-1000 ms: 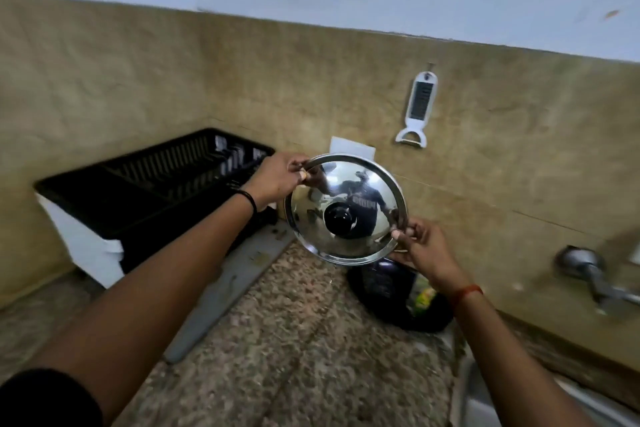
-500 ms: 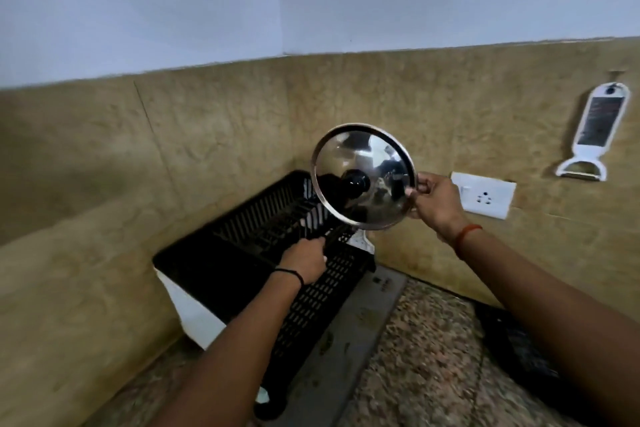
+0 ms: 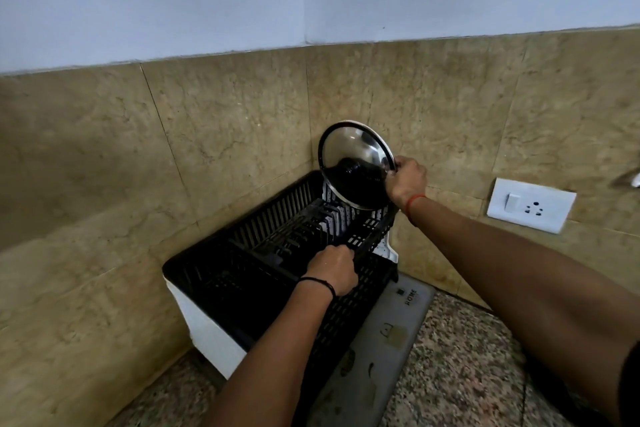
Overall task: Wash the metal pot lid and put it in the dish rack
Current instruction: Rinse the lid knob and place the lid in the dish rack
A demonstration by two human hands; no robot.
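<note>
Seen from above in a kitchen corner: right hand (image 3: 406, 180) clamped on the rim of the metal pot lid (image 3: 356, 163), held upright and slightly tilted over the far end of the black dish rack (image 3: 242, 274), with its lower edge down at the rack's far rim; actual contact hard to judge. Black knob (image 3: 349, 168) at the lid's centre, facing the camera. Left hand (image 3: 332, 270) closed around the rack's near-side rim, a thin black band (image 3: 320, 282) on that wrist, a red thread (image 3: 414, 203) on the other. Hands well apart, each gripping its own thing. Rack seated in a white drip tray (image 3: 207, 333), pushed into the corner of tan tiled walls (image 3: 225, 121). Grey mat (image 3: 377, 350) just beside the rack on the speckled granite tabletop (image 3: 467, 374). White switch and socket plate (image 3: 531, 204) on the right-hand wall.
</note>
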